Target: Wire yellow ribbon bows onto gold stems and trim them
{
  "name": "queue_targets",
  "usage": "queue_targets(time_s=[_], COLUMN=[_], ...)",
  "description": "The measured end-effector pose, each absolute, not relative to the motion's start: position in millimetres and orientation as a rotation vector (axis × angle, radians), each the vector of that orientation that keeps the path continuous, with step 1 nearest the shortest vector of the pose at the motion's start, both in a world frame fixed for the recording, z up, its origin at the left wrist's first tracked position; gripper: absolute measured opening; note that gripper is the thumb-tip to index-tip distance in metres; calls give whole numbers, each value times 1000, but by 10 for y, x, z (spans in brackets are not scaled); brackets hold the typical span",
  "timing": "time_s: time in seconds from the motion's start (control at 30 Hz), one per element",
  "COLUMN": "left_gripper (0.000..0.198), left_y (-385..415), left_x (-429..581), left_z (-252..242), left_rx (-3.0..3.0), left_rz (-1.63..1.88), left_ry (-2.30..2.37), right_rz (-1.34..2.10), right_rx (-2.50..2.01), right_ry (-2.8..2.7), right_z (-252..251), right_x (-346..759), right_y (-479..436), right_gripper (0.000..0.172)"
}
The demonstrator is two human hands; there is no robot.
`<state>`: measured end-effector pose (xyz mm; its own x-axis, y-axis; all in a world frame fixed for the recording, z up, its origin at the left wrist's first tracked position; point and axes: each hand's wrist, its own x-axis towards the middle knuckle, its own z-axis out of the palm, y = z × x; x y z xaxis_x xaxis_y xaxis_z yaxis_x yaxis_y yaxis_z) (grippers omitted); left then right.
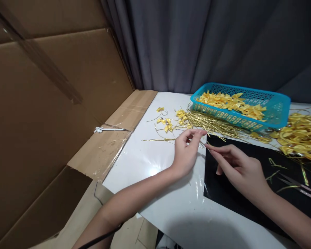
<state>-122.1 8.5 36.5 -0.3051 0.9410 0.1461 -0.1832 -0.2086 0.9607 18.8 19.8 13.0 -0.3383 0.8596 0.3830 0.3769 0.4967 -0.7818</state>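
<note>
My left hand (185, 150) is raised over the white table with thumb and forefinger pinched together. My right hand (239, 169) is just to its right, above the edge of the black mat (228, 192), its thumb and forefinger also pinched. A thin gold wire (208, 142) runs between the two sets of fingertips; its ends are hidden by the fingers. Behind my hands lies a bundle of gold wires (212, 123). Several yellow ribbon flowers (168, 125) with wire stems lie beyond my left hand, beside a few loose gold wires (158, 140).
A blue plastic basket (280, 110) at the back holds yellow ribbon pieces (230, 102). More yellow ribbon flowers (300, 136) are heaped at the right. Scissors (303, 189) and wire scraps lie on the mat. A cardboard box (54, 79) stands left, with a white zip tie (110, 129) on its flap.
</note>
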Motion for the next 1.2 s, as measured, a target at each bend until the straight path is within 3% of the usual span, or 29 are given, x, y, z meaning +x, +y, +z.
queue_targets(time_s=[0.2, 0.3, 0.57, 0.7, 0.83, 1.2], left_gripper=[19, 20, 18, 24, 27, 29], left_y=[-57, -319, -1133, -1273, -1294, -1262], left_x=[-1384, -1573, -2458, -2964, -3280, -3409], left_z=[557, 559, 388, 311, 230, 33], left_rx=[1468, 1643, 1380, 1212, 1170, 1067], left_rz=[1730, 1661, 1814, 1797, 1741, 1854], left_ry=[1204, 1370, 1879, 2056, 2111, 2203], right_rz=[546, 712, 1206, 1235, 1236, 1183], right_rx=[-860, -724, -401, -394, -402, -421], right_ry=[-1985, -1957, -2084, -2156, -2237, -2327], right_z=[348, 421, 264, 115, 7, -86], right_x=[-220, -540, -1904, -2453, -2716, -2864], right_y=[414, 377, 15, -43, -47, -46], right_gripper=[15, 13, 11, 7, 16, 23])
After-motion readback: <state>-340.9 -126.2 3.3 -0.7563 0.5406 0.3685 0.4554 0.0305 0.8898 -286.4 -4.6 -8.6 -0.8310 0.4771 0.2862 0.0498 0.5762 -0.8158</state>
